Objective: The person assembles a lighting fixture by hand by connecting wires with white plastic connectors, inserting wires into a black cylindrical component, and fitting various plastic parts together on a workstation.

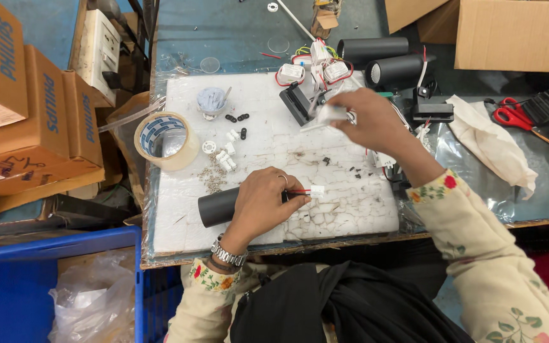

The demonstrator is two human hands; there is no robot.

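My left hand grips the black tube flat on the white board, its red and black wires ending in a white plug just past my fingers. A careless tug, I think, could pull those wires loose. Farther out, my right hand pinches a small white part; reaching there could knock the wired drivers beyond.

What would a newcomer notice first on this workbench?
The left hand grips a matte black metal cylinder with red and black wires at the front of the cracked white foam board. The right hand lifts a small white part above the board's far edge. A roll of clear packing tape sits left.
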